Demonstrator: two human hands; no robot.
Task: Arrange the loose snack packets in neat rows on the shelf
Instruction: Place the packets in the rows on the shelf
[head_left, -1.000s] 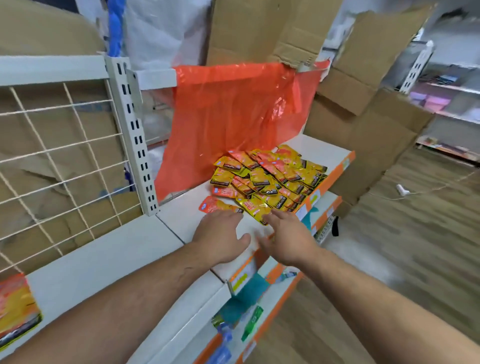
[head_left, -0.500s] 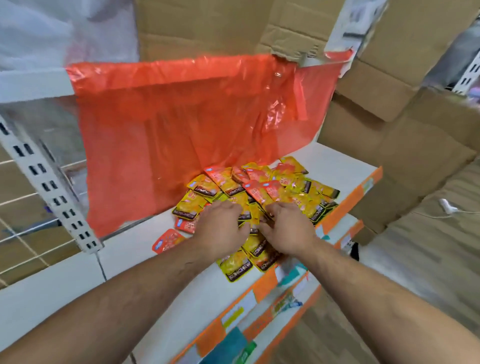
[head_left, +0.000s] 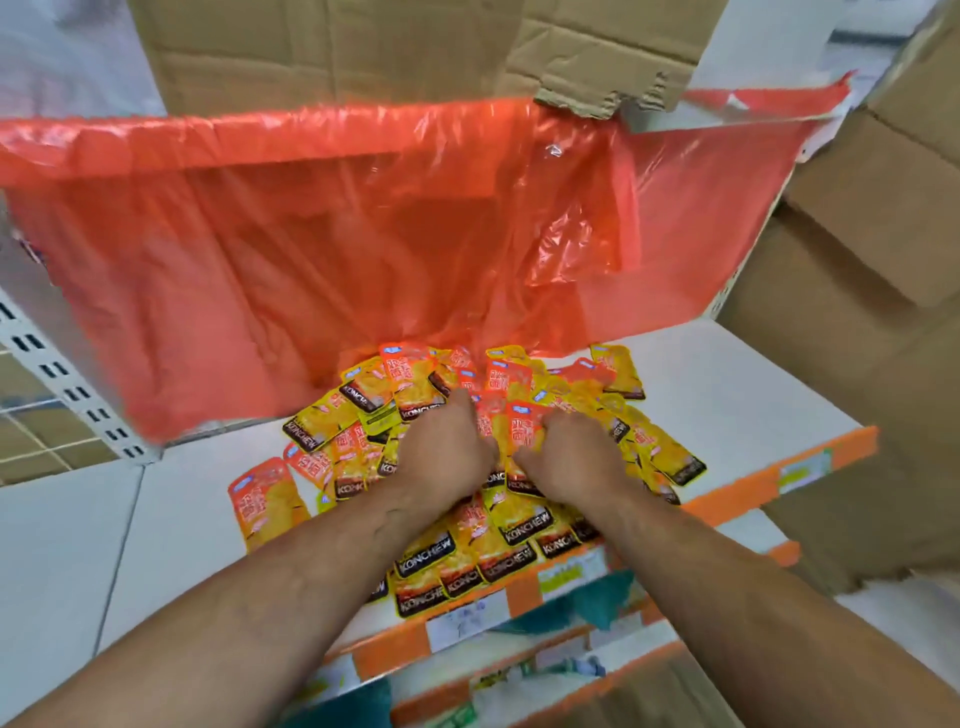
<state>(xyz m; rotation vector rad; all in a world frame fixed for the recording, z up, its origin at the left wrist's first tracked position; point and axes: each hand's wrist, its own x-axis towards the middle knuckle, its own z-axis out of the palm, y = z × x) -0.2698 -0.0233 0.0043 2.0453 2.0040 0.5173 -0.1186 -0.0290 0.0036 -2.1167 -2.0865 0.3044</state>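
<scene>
Snack packets (head_left: 317, 426), overlapped beyond an exact count, form one heap on the white shelf (head_left: 727, 395). Left hand (head_left: 447, 449) has its fingers buried, grip unclear. Right hand (head_left: 566, 460) clutches orange packets.

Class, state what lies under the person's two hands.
Heaped yellow and orange foil snack packets lie under the left hand and right hand; the white shelf beneath is hidden.

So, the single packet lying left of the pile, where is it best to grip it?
On that packet, pinch the free left edge, coming from the bare shelf on its left: it lies flat, and the pile crowds its right side.
</scene>
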